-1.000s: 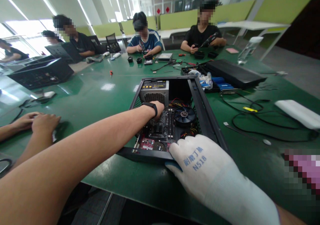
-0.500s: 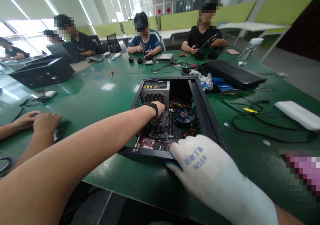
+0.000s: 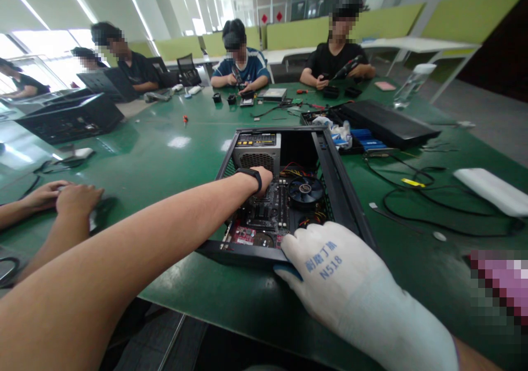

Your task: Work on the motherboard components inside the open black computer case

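An open black computer case [image 3: 350, 206] lies on the green table [image 3: 165, 156], with a power supply [image 3: 256, 148] at its far left, a dark fan [image 3: 305, 189] on the right and a red circuit board [image 3: 243, 234] near the front. My left hand [image 3: 263, 180], bare with a black band at the wrist, reaches down into the case over the motherboard [image 3: 264, 211]; its fingers are hidden. A white glove covers my right hand [image 3: 322, 261], whose fingers wrap over the front edge of the case, the thumb outside it.
Another person's hands [image 3: 61, 198] rest at the left. Black cables [image 3: 396, 195] and a white box-like object [image 3: 490, 189] lie right. Behind the case are a black panel [image 3: 383, 121] and a clear bottle [image 3: 412, 88]. Several people sit around the table.
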`<state>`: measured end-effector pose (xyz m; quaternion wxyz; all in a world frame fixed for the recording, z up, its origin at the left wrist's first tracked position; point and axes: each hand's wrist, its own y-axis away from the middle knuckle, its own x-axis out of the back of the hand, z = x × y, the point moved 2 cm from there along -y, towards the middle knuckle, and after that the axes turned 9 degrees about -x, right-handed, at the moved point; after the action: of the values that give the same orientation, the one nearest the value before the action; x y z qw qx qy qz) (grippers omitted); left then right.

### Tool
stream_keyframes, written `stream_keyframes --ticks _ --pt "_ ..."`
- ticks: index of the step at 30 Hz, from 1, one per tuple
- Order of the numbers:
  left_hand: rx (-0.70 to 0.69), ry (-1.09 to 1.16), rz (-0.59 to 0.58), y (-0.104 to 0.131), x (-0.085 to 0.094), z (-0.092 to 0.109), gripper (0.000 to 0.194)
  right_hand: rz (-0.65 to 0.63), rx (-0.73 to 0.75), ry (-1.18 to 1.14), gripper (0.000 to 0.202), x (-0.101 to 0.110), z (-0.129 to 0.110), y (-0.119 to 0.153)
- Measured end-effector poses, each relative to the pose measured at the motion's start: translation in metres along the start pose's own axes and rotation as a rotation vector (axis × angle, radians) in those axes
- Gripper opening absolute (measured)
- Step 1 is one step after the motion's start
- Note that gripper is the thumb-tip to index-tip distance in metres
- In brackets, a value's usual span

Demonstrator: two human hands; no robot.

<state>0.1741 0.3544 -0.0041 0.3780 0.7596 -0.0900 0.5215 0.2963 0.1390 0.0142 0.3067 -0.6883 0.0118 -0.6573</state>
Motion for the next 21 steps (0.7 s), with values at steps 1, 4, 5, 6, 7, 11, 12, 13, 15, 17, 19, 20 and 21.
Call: stream_keyframes --ticks 1,4,5,6,7,11,12,13,15,17,19,20,21 --pt "0.001 0.002 0.002 0.0 0.0 0.0 0.05 0.002 0.004 -0.001 0.021 0.0 0.0 0.0" --pt "0.0 0.005 0.009 -0.002 -0.002 -0.002 0.052 0.003 0.007 0.002 0.022 0.0 0.0 0.0" --pt "-0.003 0.005 0.009 -0.003 -0.003 -0.002 0.052 0.008 0.008 0.003 0.022 0.001 0.0 0.0" --pt "-0.01 0.007 0.01 -0.004 -0.004 -0.003 0.052 0.014 0.01 0.002 0.022 0.001 0.0 0.0" --pt "-0.013 0.011 0.01 -0.004 -0.004 -0.003 0.051 0.021 0.011 0.002 0.022 0.001 0.0 0.0" --pt "-0.008 0.043 0.031 -0.006 -0.006 -0.005 0.05 0.027 0.011 0.007 0.022 0.002 0.0 0.0" --pt "0.001 0.056 0.038 -0.006 -0.007 -0.006 0.049 0.022 0.01 0.009 0.022 0.002 0.0 0.0" --pt "0.009 0.065 0.044 -0.007 -0.008 -0.006 0.048 0.018 0.011 0.01 0.021 0.002 0.0 0.0" --pt "0.023 0.09 0.05 -0.007 -0.01 -0.008 0.044 0.011 0.013 0.01 0.021 0.003 0.0 0.0" --pt "0.037 0.136 0.051 -0.009 -0.012 -0.01 0.04 -0.007 0.012 0.007 0.021 0.004 -0.001 -0.001" --pt "0.056 0.198 0.053 -0.011 -0.014 -0.012 0.037 -0.033 0.012 0.001 0.021 0.006 -0.001 -0.003" --pt "0.063 0.225 0.056 -0.012 -0.015 -0.013 0.037 -0.045 0.011 -0.002 0.021 0.006 -0.001 -0.004" --pt "0.065 0.246 0.061 -0.013 -0.015 -0.014 0.037 -0.056 0.009 -0.004 0.021 0.007 -0.002 -0.005"
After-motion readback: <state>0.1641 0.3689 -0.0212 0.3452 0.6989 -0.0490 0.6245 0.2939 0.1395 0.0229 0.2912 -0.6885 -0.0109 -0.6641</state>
